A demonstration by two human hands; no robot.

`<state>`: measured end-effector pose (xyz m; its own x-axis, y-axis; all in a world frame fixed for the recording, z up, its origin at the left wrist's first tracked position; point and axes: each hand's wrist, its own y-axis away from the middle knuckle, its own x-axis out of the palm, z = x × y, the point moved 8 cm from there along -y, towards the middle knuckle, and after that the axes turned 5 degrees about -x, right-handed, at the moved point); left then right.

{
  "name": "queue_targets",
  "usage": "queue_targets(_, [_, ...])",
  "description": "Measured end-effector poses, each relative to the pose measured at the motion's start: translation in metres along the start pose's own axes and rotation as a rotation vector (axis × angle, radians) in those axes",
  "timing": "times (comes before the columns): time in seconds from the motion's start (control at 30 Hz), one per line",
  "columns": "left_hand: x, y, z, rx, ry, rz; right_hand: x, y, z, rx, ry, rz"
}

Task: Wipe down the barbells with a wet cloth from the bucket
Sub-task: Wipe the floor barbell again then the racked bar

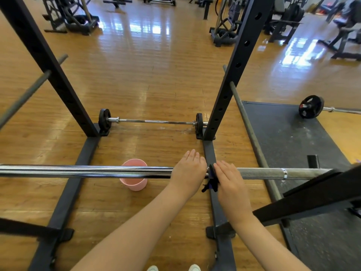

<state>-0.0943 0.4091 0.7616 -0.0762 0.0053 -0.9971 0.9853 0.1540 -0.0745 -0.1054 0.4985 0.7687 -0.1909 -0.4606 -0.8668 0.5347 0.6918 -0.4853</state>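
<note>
We see the barbell [97,171] lying level across the rack [232,75], chrome on one side, rough grey on the other. A dark cloth [211,184] is draped over the barbell between our hands, its ends hanging below. Left hand [188,169] lies flat on the barbell, fingers straight, grip released. Right hand [227,175] presses the cloth against the barbell, fingers straight. The pink bucket [134,182] stands on the floor under the barbell.

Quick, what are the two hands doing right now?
Left hand: open, fingers straight, resting on the barbell.
Right hand: open, straight fingers pressing the dark cloth against the bar.
</note>
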Motion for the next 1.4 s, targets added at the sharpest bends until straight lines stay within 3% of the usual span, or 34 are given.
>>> queue_targets(0.23, [0.001,-0.002,0.0,0.001,-0.004,-0.002,-0.002,0.016,-0.014,-0.02,0.111,0.131])
queue_targets(0.37, [-0.006,0.0,-0.001,0.003,0.012,-0.013,0.011,-0.004,0.006,0.018,0.012,0.105])
queue_targets(0.5, [-0.003,-0.003,-0.001,0.006,-0.026,0.024,0.001,0.004,-0.002,-0.065,0.084,0.12])
queue_targets(0.67, [0.001,-0.006,0.002,-0.043,-0.009,0.134,0.005,-0.006,-0.006,0.089,0.046,0.108])
queue_targets(0.77, [0.005,-0.01,0.006,-0.054,0.064,0.184,0.008,0.002,0.002,0.037,0.056,0.123])
queue_targets(0.87, [0.002,-0.01,0.004,0.003,0.044,0.104,0.001,0.015,-0.005,0.011,0.105,0.143])
queue_targets(1.03, [-0.003,-0.001,0.0,0.041,-0.049,-0.052,0.014,0.001,0.01,0.142,0.047,0.128])
queue_targets(1.13, [-0.002,0.002,-0.001,0.069,-0.062,-0.076,0.003,0.01,0.007,0.038,0.097,0.104])
queue_targets(1.23, [-0.005,0.001,-0.006,0.102,-0.089,-0.119,-0.007,0.018,-0.01,0.085,0.137,0.098])
queue_targets(1.4, [0.0,-0.002,-0.005,0.071,-0.116,0.009,0.008,0.01,0.011,0.083,0.095,0.077])
